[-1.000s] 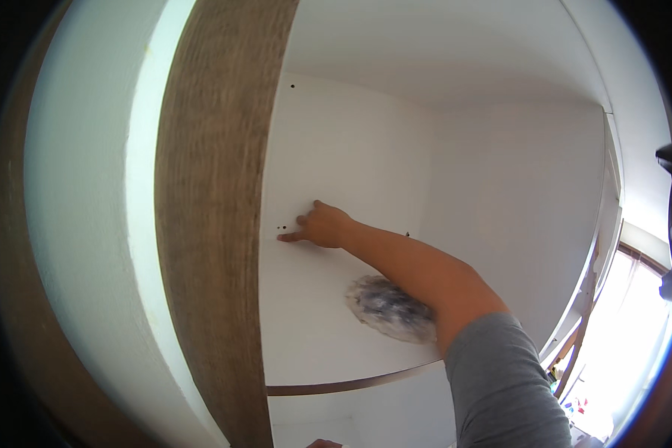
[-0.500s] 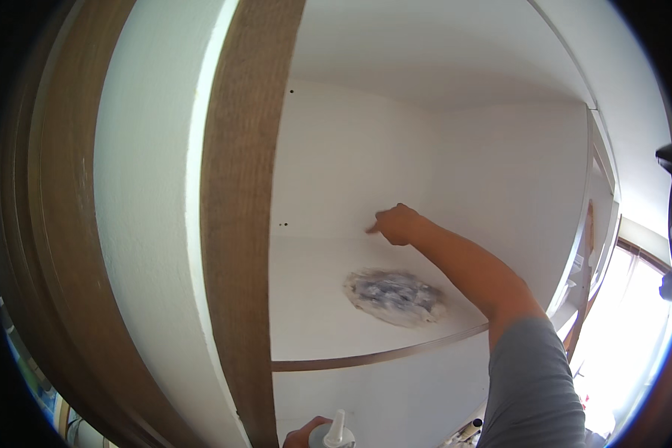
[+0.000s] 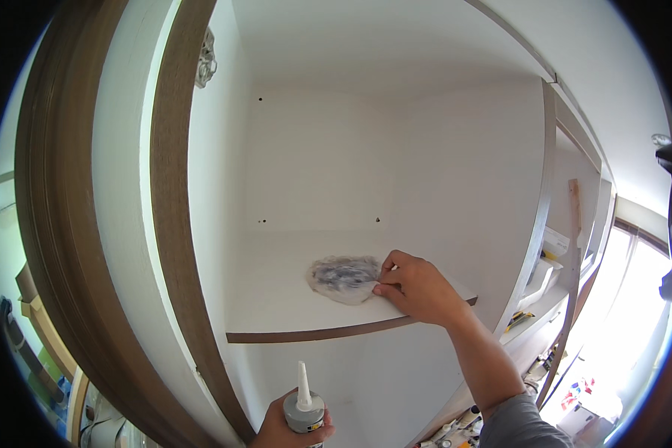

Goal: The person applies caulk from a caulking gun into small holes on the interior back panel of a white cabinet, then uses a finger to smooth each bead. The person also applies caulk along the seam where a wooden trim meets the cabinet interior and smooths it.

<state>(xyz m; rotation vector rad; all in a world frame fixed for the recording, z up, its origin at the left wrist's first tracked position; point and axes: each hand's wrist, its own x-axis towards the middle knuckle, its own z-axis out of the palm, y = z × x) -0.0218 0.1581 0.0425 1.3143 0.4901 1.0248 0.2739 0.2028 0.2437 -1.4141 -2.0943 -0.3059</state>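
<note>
Sheet (image 3: 342,278) lies crumpled on the shelf (image 3: 265,312), behind its front edge; the right hand (image 3: 417,290), away from the back wall (image 3: 321,160) now, pinches the sheet's right side, so reaching has given way to handling. Left hand (image 3: 275,431) wraps the tube (image 3: 305,415) below that edge.

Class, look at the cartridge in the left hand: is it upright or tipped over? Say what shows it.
Upright: held in the left hand, the cartridge has its white nozzle pointing up.

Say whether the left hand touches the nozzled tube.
Touching: the head view shows the left hand wrapped around the grey nozzled tube, fingertips showing at its right.
</note>
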